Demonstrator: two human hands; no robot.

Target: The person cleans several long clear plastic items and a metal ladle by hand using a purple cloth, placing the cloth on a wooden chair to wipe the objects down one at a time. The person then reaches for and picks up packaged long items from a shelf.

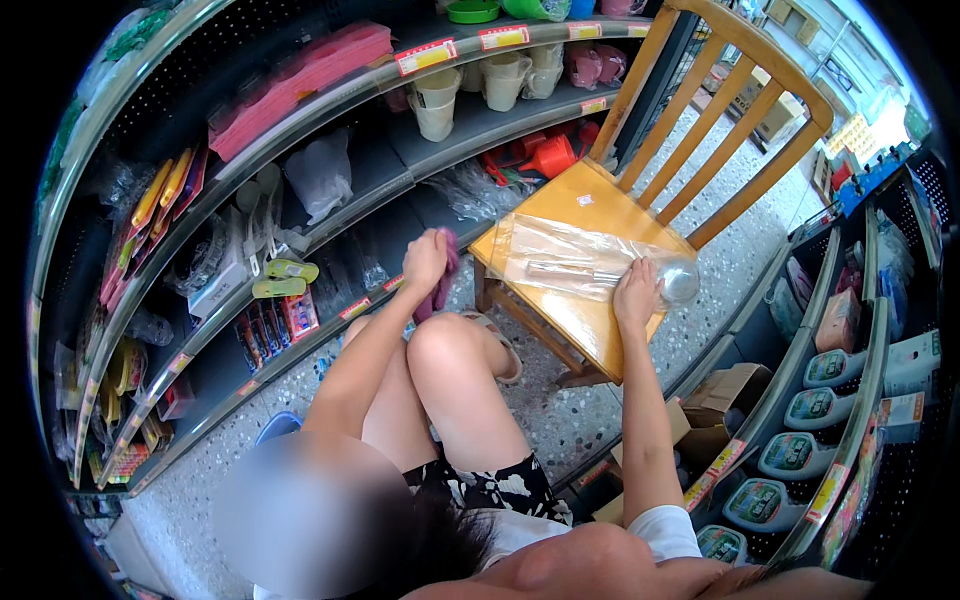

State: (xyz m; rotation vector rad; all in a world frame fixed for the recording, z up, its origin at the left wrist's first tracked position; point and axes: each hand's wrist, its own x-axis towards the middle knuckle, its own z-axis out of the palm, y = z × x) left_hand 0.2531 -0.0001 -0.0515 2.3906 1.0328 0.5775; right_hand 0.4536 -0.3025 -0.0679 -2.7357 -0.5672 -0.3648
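Note:
My left hand (pixel 425 262) grips a bunched purple cloth (pixel 436 294) above my knees, beside the shelf front. On the seat of a wooden chair (pixel 566 319) lies a ladle with a round metal bowl (pixel 680 279) and a brown handle (pixel 559 270). A clear plastic bag (pixel 525 240) encloses the ladle and spreads across the seat. My right hand (pixel 637 291) holds the bagged ladle down near its bowl, at the right edge of the seat. My palm hides part of the ladle's neck. A small white sticker (pixel 585 200) sits towards the back of the seat.
Curved shelving (pixel 375 191) on the left carries cream plastic cups (pixel 435 105), pink packs (pixel 315 75), red funnels (pixel 551 154) and yellow-green brushes (pixel 285 277). Right-hand shelves hold several bottles (pixel 765 502) and an open cardboard box (pixel 724 401). A blue basin (pixel 277 426) stands on the speckled floor.

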